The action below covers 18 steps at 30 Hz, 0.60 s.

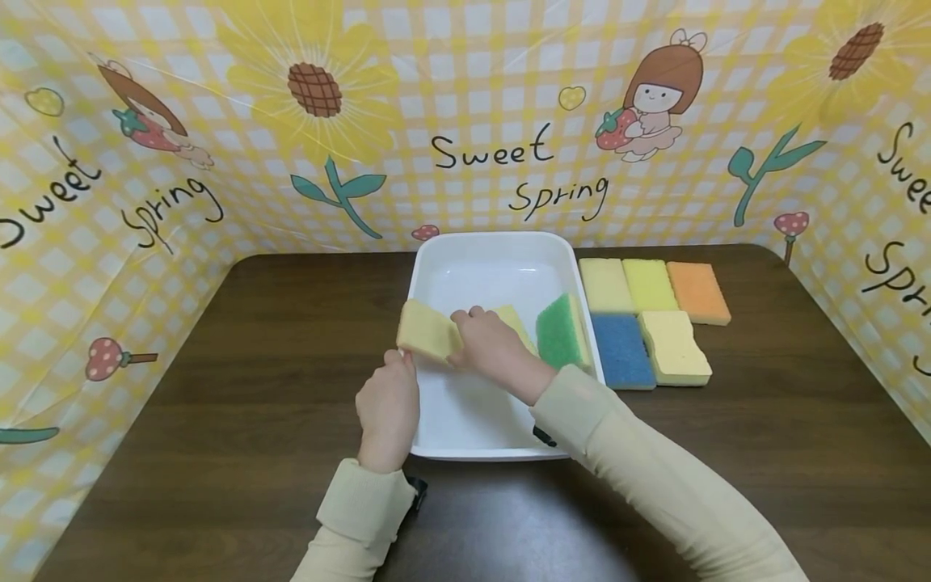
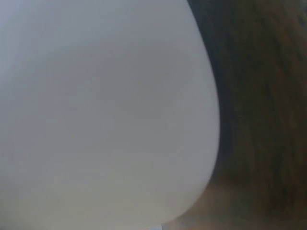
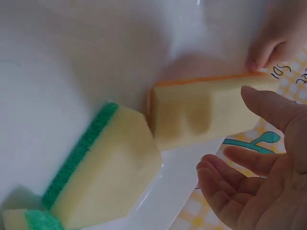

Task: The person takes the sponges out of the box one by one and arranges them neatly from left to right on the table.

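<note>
From the head, looks down on a white tray [image 1: 480,416] on a dark wooden tabletop [image 1: 254,404], before a yellow checked cloth [image 1: 465,73] lettered "Sweet Spring". At the tray's left side, shows an orange-and-cream sponge [image 1: 429,331], tilted at the rim. At its lower left corner, touches with the fingertips of the left hand [image 1: 390,400]; cannot tell whether that grip pinches or only presses. Over its right end, reaches with the right hand [image 1: 494,347]. Just past that hand and partly covered by it, shows a pale yellow sponge [image 1: 516,323]; by the right wall, a green-faced sponge [image 1: 558,335] leaning on edge. Just outside that wall, counts five more in two rows: behind, a cream sponge [image 1: 606,286], a lime-yellow sponge [image 1: 650,284] and an orange sponge [image 1: 698,293]; in front, a blue sponge [image 1: 623,351] and a wavy-edged sponge [image 1: 674,347].

From the left wrist, gives only a blurred close look at a rounded white surface against brown; cannot tell the left grip's state here.

From the right wrist, shows the right grip spread, thumb apart from loosely bent fingers, pinching nothing. Shows the thumb tip overlapping the cream foam of the orange-layered sponge; cannot tell whether touching. Next to that sponge's inner end, shows a green-and-cream sponge [image 3: 108,167].
</note>
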Motion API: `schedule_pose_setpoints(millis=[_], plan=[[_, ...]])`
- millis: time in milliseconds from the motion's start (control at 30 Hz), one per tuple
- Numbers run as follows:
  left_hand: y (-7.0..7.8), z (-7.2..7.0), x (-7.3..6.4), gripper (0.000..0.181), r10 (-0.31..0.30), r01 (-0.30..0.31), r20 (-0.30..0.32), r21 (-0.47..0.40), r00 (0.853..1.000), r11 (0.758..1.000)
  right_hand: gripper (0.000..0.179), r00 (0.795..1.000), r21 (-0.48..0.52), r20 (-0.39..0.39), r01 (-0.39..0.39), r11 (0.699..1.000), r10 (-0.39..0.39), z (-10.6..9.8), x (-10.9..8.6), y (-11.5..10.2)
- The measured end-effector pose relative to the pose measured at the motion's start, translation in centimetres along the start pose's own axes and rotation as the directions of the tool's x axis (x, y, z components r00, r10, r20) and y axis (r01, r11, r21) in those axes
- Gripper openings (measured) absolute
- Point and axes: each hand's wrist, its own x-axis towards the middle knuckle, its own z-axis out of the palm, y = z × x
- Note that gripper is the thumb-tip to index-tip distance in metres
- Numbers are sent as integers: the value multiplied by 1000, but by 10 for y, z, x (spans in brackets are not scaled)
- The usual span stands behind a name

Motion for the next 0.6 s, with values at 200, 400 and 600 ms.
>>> schedule_pose_setpoints(millis=[200, 400, 600], plan=[[1, 0, -1, 33, -4, 4, -13, 0, 1000, 1000, 58, 1000, -36, 31, 3, 999, -1, 15, 4, -2], [0, 0, 0, 33, -4, 4, -10, 2, 1000, 1000, 59, 998, -6, 53, -26, 1000, 26, 20, 4, -9], [0, 0, 0, 34, 4, -4, 1, 3, 1000, 1000, 58, 997, 11, 56, -52, 999, 51, 21, 3, -9]])
